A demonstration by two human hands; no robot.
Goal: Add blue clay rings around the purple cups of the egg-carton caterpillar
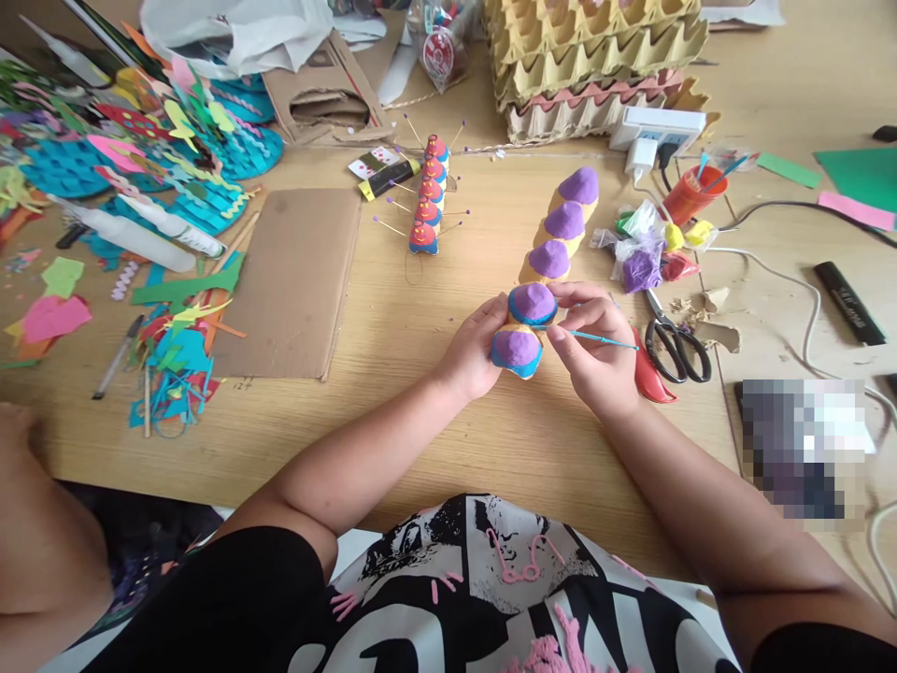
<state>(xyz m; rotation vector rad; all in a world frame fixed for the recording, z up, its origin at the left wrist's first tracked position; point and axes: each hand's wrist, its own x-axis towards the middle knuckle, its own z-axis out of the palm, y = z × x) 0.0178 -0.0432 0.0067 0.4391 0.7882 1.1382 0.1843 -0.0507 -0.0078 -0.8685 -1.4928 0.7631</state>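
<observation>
A strip of egg-carton cups point(550, 259) runs away from me, each cup topped with a purple clay cap. Blue clay covers the lower sides of the two nearest cups. My left hand point(477, 348) grips the strip's near end from the left. Between thumb and fingers of my right hand point(594, 341) is a thin blue stick point(604, 338), its tip at the gap between the two nearest cups. Farther off stands a finished-looking red and blue caterpillar point(429, 201) with pins sticking out.
Black-handled scissors point(676, 346) and a red clay packet point(650, 369) lie right of my hand. Bagged clay point(641, 266), an orange cup point(693, 192) and a power strip point(657, 126) sit beyond. Egg trays point(595, 65) are stacked behind; cardboard point(294, 280) and paper scraps point(178, 350) lie left.
</observation>
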